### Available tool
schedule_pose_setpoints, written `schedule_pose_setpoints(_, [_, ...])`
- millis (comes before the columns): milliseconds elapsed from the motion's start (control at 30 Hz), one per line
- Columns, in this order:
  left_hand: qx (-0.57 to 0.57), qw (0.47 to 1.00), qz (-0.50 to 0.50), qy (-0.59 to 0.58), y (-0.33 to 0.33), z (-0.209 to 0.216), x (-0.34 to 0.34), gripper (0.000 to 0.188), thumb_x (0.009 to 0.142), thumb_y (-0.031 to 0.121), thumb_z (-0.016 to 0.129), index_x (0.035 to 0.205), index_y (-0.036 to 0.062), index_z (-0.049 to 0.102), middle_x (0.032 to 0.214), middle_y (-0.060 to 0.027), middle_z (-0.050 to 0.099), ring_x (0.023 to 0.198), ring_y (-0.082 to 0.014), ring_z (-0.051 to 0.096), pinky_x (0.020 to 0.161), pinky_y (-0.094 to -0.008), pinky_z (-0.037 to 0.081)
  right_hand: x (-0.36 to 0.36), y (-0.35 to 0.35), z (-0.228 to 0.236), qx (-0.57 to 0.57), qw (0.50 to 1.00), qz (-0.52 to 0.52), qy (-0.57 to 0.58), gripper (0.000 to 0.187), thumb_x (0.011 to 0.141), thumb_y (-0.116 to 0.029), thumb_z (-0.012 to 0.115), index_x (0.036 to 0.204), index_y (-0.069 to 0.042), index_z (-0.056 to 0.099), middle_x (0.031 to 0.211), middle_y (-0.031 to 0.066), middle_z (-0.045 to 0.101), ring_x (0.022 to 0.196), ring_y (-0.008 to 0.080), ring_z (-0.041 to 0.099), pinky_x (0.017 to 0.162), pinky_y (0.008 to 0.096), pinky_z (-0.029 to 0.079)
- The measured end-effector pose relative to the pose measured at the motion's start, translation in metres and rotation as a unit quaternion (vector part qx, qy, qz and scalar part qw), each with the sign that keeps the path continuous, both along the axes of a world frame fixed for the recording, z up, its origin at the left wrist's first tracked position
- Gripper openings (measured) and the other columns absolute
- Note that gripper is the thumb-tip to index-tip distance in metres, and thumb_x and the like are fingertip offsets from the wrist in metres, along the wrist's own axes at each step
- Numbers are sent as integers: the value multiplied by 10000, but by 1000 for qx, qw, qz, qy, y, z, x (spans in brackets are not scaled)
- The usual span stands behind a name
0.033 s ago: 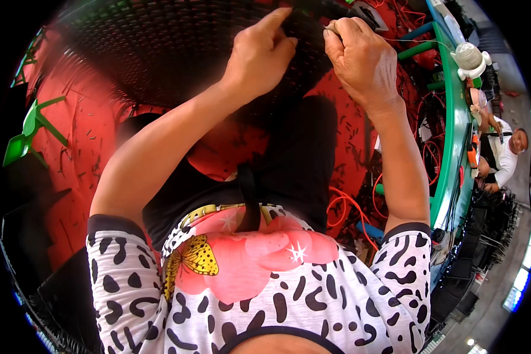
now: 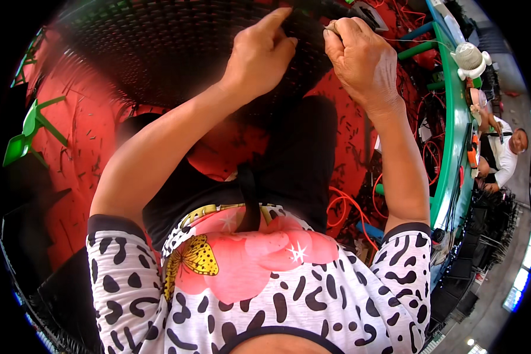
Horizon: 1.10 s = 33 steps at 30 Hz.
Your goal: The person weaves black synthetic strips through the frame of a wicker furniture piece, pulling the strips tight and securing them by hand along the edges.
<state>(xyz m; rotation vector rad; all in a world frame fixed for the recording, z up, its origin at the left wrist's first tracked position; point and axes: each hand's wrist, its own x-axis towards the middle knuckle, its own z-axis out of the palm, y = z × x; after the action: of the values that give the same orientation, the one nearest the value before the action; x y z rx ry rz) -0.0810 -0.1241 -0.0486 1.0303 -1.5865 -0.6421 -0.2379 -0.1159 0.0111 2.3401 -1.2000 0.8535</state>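
Note:
A large dark woven panel, its strips criss-crossed in a mesh, spreads in front of me above my knees. My left hand lies against its right part, the index finger stretched toward the far edge and the thumb apart from it; the remaining fingers are partly hidden. To the right, close by the panel's dark edge, my right hand has its fingers curled and thumb and forefinger pinched together. A small brownish bit shows at that pinch, too small to name.
Red flooring is strewn with dark scraps. A green plastic chair stands left. Along the right runs a green-edged bench with a white fan. Orange-red tubing loops below it. Beyond it is another person.

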Motion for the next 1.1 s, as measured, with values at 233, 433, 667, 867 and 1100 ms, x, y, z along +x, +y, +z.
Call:
schedule_pose_setpoints(233, [-122,963,-12,-239,-23,-2,3,652,717,83,609,1211,-187,281,675,-260,561,634,-391,571,574,-450,466,14,-8,7,-9,994,-74,77,156,776,-139,562,669,-59,480,657,99,568,567,322,558,488,407,444])
schedule_pose_setpoints(433, [109,987,-106,-44,-18,7,3,509,757,120,630,1185,-82,445,649,-145,596,590,-248,592,561,-341,463,10,-10,9,5,993,-50,111,123,812,-158,549,749,-59,513,713,107,578,619,326,571,516,401,455])
schedule_pose_setpoints(667, [160,979,-57,110,-1,11,-3,368,784,99,598,1103,-68,523,636,-102,591,583,-181,574,555,-303,452,13,-15,-1,10,987,-52,152,108,829,-169,567,800,-71,529,743,89,562,653,308,577,539,382,459])
schedule_pose_setpoints(867, [-20,981,83,174,-12,2,-9,179,781,169,617,831,1,655,635,-126,618,577,-179,606,553,-293,463,29,-13,6,-42,996,27,79,166,819,-169,595,975,-111,598,836,58,599,720,278,597,594,351,485])
schedule_pose_setpoints(1100, [-4,982,-5,191,19,8,29,106,847,40,569,897,-18,643,595,10,536,494,-27,458,436,-158,354,28,-17,2,36,993,106,23,144,839,-142,583,974,-99,609,842,85,600,737,299,594,608,347,485])
